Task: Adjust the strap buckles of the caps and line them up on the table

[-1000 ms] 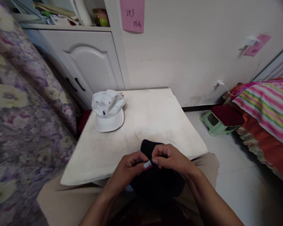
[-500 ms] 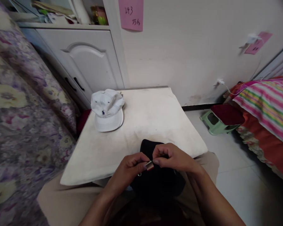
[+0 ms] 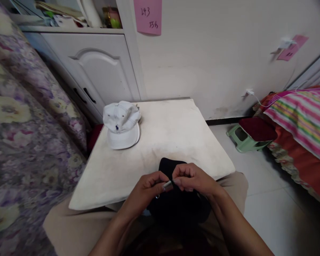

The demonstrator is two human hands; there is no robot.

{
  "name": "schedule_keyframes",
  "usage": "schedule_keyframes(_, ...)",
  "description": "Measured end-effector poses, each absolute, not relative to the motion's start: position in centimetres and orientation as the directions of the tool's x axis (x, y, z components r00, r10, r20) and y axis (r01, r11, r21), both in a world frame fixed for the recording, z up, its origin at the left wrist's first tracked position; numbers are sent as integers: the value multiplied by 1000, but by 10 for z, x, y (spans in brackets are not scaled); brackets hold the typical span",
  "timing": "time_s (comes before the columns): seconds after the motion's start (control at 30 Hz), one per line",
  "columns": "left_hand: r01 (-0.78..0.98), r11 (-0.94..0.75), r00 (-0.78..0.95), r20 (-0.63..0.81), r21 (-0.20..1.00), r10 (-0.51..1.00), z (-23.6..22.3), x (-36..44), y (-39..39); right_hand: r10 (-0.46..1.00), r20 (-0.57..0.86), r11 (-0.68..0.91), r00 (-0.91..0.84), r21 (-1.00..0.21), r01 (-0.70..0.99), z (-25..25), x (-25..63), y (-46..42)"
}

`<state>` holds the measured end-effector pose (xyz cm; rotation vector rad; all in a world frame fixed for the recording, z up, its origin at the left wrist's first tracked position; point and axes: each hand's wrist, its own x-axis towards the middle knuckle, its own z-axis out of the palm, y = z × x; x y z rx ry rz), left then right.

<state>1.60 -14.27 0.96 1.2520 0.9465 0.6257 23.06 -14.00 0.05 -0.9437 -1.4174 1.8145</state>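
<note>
A small metal clasp is gripped btwn. thumb and forefinger of the L hand, and a small metal ring is seen just below the thumb. The R hand is curled in at the clasp's right end; whether anything thin is pinched there can't be told. A black item, prob. a cap, is held low under both hands, over the lap at the table's near edge, its far part lapping onto the top.

Progress: clasp is in hand and, it's judged, being worked on; whether it's fastened can't be made out, so adjusting is prob. unfinished. A white cap is set on the table's far left, brim to the near side, untouched.

The table is covered in off-white, w/ faint stains nr. the middle. At far left, a white cabinet is partly hidden by a flowered curtain. Pink paper is stuck up beyond. At right, a green stool w/ dark red top is placed by a striped-covered bed.
</note>
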Motion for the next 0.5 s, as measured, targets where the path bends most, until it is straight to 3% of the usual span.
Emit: schedule_keyframes(0.5,94,260,466,-274,961,842,10,18,-144,846,-145,-199,-514,-979,-52,1,229,-141)
